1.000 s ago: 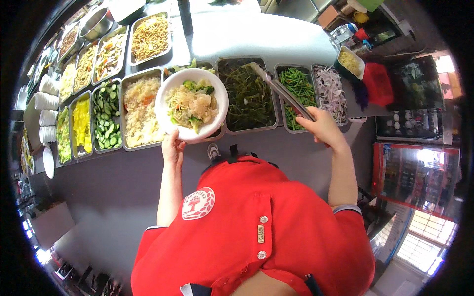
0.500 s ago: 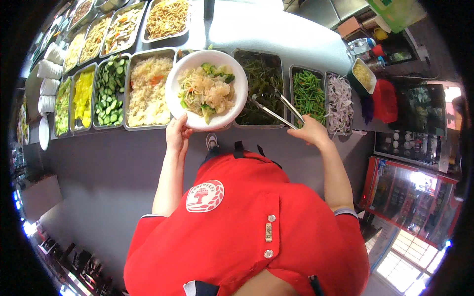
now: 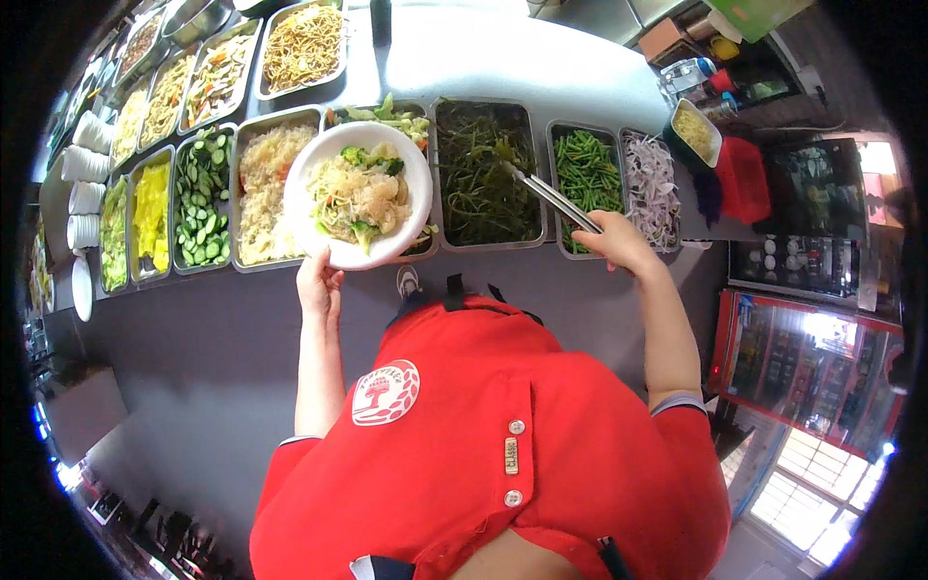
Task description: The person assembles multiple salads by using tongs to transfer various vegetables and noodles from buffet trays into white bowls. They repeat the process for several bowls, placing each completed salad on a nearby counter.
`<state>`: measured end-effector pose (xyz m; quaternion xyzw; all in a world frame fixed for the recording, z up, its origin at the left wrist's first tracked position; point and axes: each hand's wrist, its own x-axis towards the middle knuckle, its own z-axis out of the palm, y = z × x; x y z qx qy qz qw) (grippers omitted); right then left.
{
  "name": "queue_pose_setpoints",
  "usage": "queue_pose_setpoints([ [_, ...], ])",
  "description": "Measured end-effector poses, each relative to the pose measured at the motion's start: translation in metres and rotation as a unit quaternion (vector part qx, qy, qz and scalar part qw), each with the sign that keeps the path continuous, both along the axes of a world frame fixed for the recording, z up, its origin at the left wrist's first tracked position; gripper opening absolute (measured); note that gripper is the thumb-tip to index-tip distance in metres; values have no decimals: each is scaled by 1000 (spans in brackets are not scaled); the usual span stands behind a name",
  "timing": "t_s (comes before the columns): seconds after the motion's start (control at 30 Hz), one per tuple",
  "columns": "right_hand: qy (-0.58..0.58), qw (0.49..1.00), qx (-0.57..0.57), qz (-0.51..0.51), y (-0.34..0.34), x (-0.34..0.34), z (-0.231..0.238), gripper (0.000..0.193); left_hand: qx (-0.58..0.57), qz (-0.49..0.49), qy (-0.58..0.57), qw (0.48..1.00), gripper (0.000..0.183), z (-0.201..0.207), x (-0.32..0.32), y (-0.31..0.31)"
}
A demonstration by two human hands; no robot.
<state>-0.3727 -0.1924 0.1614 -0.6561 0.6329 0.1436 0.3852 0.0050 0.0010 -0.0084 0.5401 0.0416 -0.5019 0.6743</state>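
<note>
My left hand (image 3: 319, 287) grips the near rim of a white bowl (image 3: 411, 203) filled with noodles, broccoli and carrot bits, held over the food trays. My right hand (image 3: 619, 242) holds metal tongs (image 3: 543, 189), whose tips reach into the tray of dark green seaweed (image 3: 483, 174). Right of it lies a tray of green beans (image 3: 588, 174). My red shirt fills the lower middle of the view.
A row of steel trays runs along the counter: rice (image 3: 263, 193), sliced cucumber (image 3: 201, 198), yellow food (image 3: 151, 217), sliced onion (image 3: 652, 188), fried noodles (image 3: 302, 43). White cups (image 3: 89, 164) stack at the left. A red container (image 3: 742, 179) and a drinks fridge (image 3: 822, 338) stand at the right.
The tongs swung left from over the green beans down into the seaweed tray. The bowl stayed over the trays in my left hand.
</note>
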Motion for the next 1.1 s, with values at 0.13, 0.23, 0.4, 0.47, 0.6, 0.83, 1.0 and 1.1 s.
queue_pose_setpoints([
  [0.13, -15, 1000, -12, -10, -3, -12, 18, 32, 2, -21, -12, 1000, 15, -8, -2, -5],
  [0.23, -36, 999, -24, -4, -4, -15, 38, 32, 20, -35, -18, 999, 15, -2, -9, -14],
  [0.4, -44, 997, -62, -16, 0, -7, 85, 26, 4, -91, -18, 996, 21, -12, -20, -26],
  [0.47, -41, 995, -91, -20, 4, -4, 103, 24, 5, -97, -21, 995, 23, -22, -23, -30],
  [0.6, -70, 989, -126, -19, 13, 3, 140, 23, -23, -141, -20, 990, 19, -24, -31, -43],
  [0.83, -100, 980, -168, -22, 32, 11, 177, 22, 2, -163, -3, 987, 19, -11, -52, -70],
  [1.0, -95, 991, -92, -9, 32, 24, 161, 23, -23, -224, -20, 974, 28, -7, -53, -81],
  [1.1, -79, 996, -28, 17, 20, 35, 123, 25, -7, -216, -21, 976, 26, 8, -60, -88],
])
